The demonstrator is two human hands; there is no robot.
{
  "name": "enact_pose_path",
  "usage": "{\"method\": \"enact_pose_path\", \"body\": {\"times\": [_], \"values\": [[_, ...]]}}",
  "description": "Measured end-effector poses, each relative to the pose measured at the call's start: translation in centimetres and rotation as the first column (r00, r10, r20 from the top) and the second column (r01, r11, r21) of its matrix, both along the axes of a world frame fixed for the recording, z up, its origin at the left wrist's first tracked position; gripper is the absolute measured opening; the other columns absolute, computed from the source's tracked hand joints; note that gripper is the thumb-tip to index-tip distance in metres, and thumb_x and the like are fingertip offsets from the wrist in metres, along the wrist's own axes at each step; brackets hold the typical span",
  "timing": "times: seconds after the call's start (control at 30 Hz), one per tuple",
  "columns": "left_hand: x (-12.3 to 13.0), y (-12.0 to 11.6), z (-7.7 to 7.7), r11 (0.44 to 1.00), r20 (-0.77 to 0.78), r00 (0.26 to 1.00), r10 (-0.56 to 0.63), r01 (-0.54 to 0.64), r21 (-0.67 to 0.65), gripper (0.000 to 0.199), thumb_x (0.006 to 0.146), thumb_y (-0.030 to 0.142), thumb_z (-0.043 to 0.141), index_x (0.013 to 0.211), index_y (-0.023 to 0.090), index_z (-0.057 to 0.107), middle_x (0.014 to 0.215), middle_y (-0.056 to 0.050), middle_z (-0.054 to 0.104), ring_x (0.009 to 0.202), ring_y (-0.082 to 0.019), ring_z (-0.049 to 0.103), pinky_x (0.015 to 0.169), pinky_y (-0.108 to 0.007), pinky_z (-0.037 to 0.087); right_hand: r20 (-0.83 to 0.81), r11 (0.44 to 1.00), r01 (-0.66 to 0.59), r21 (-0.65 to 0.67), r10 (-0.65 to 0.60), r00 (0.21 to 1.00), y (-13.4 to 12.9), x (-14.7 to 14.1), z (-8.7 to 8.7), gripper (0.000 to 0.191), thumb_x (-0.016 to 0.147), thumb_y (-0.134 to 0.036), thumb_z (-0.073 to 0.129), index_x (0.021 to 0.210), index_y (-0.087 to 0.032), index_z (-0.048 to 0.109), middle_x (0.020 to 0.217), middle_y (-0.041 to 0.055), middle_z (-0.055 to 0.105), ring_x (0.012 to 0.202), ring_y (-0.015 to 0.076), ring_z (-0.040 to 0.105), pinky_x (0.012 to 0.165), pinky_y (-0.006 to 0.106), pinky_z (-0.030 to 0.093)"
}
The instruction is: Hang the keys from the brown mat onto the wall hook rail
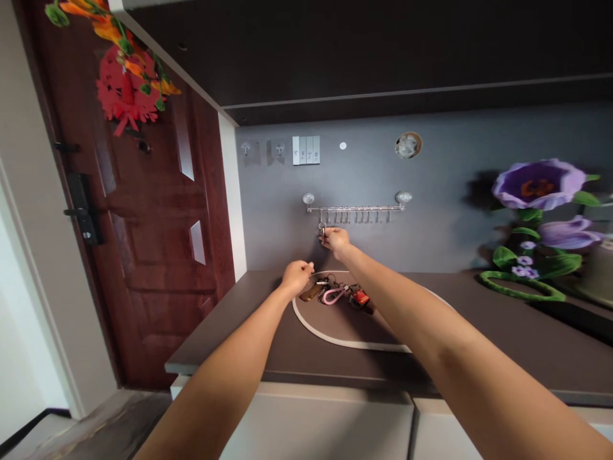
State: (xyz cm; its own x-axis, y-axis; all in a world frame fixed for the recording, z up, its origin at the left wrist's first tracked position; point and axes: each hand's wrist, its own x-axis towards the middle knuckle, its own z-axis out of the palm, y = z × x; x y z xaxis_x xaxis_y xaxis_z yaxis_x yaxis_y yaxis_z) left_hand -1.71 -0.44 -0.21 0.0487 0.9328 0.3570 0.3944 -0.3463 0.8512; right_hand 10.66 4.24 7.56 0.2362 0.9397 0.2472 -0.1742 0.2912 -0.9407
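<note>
My right hand (336, 241) is closed, its fingers pinching a key ring (322, 226) right under the leftmost hooks of a wall-mounted hook rail (357, 209). What hangs from the ring is mostly hidden by my fingers. Lower and to the left, my left hand (297, 277) is held with its fingers curled together above the edge of a round mat (335, 340); whether anything is between them I cannot make out. On the mat lie several bunches of keys, among them a brown key case (311, 292), a pink strap loop (334, 296) and a red tag (361, 296).
The mat lies on a dark countertop (230, 329) beneath an overhead cabinet (383, 51). A light-switch panel (306, 151) and clear adhesive hooks (279, 151) are on the grey wall. Purple fabric flowers (541, 185) stand to the right. A dark red door (153, 255) is at left.
</note>
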Motion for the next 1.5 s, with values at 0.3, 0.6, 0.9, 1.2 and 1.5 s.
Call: {"method": "enact_pose_path", "body": {"times": [0.3, 0.6, 0.9, 1.2, 1.5], "values": [[0.1, -0.7, 0.2, 0.997, 0.022, 0.997, -0.069, 0.068, 0.034, 0.018, 0.07, 0.031, 0.055, 0.065, 0.014, 0.058, 0.05, 0.002, 0.051, 0.048, -0.009, 0.046, 0.05, -0.021, 0.035, 0.056, 0.999, -0.023, -0.04, 0.025, 0.998, -2.5, 1.2, -0.4, 0.01, 0.069, -0.006, 0.049, 0.069, -0.014, 0.055, 0.063, 0.0, 0.058, 0.053, 0.0054, 0.053, 0.057, 0.019, 0.044], [0.2, -2.1, 0.9, 0.987, -0.112, 0.984, -0.137, 0.146, 0.073, 0.011, 0.069, 0.019, 0.054, 0.072, 0.013, 0.062, 0.064, -0.002, 0.059, 0.057, -0.01, 0.049, 0.059, -0.023, 0.038, 0.177, 0.995, -0.087, -0.048, 0.094, 0.98, -7.1, 2.3, -2.6, 0.008, 0.069, -0.008, 0.053, 0.074, -0.014, 0.056, 0.073, 0.0044, 0.063, 0.058, 0.0078, 0.055, 0.057, 0.02, 0.045], [0.2, -1.2, -0.2, 0.949, -0.44, 0.897, -0.046, 0.177, 0.262, 0.016, 0.065, 0.022, 0.061, 0.079, 0.018, 0.067, 0.076, -0.004, 0.057, 0.067, -0.014, 0.05, 0.066, -0.025, 0.039, 0.437, 0.997, -0.043, 0.068, 0.009, 0.899, -7.7, 3.6, -6.6, 0.009, 0.07, -0.012, 0.051, 0.077, -0.015, 0.056, 0.06, 0.0002, 0.06, 0.053, 0.0089, 0.054, 0.056, 0.022, 0.043], [0.4, -1.3, -0.2, 0.952, -0.499, 0.867, -0.007, 0.159, 0.262, 0.008, 0.066, 0.023, 0.06, 0.068, 0.018, 0.067, 0.072, -0.004, 0.055, 0.066, -0.015, 0.05, 0.063, -0.025, 0.036, 0.679, 0.976, 0.034, 0.213, -0.173, 0.714, -7.7, 3.9, -6.6, 0.016, 0.066, -0.009, 0.054, 0.076, -0.018, 0.062, 0.07, 0.0025, 0.064, 0.066, 0.0131, 0.057, 0.073, 0.026, 0.042], [0.5, -1.0, -0.3, 0.963, -0.486, 0.874, 0.022, 0.112, 0.245, 0.012, 0.069, 0.022, 0.057, 0.061, 0.016, 0.063, 0.071, -0.005, 0.057, 0.071, -0.016, 0.05, 0.067, -0.026, 0.037, 0.749, 0.978, 0.041, 0.205, -0.183, 0.637, -7.5, 3.9, -6.7, 0.021, 0.07, -0.009, 0.049, 0.084, -0.016, 0.062, 0.072, 0.0042, 0.065, 0.069, 0.0142, 0.059, 0.075, 0.027, 0.042]]}}
